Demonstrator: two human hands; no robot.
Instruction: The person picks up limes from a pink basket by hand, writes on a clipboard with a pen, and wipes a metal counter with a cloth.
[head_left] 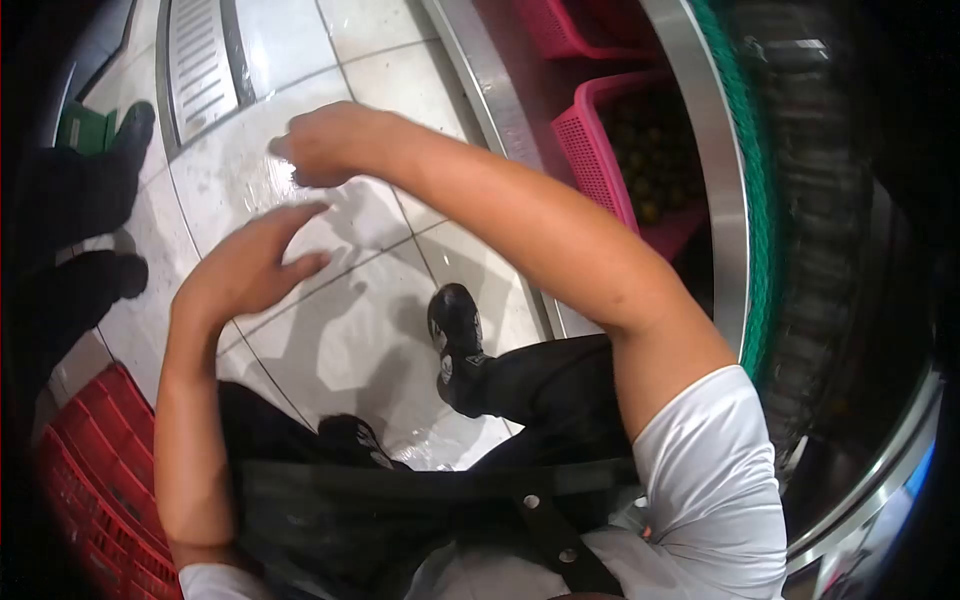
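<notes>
My left hand (pixel 250 265) is held out over the tiled floor, thumb and fingers apart with nothing between them. Just beyond it, my right hand (pixel 338 145) reaches across from the right, its back turned up and its fingers curled under; what they hold, if anything, is hidden. The hands are close together but apart. Bright glints show on the pale floor tiles (pixel 375 235) around and under them.
At right, pink baskets, one with small round green produce (pixel 650 150), sit beneath a metal-edged stand trimmed with green rope (pixel 752 200). A red crate (pixel 100 480) is at lower left. Another person's dark-clad legs (pixel 75 200) stand at left, near a floor grate (pixel 200 70).
</notes>
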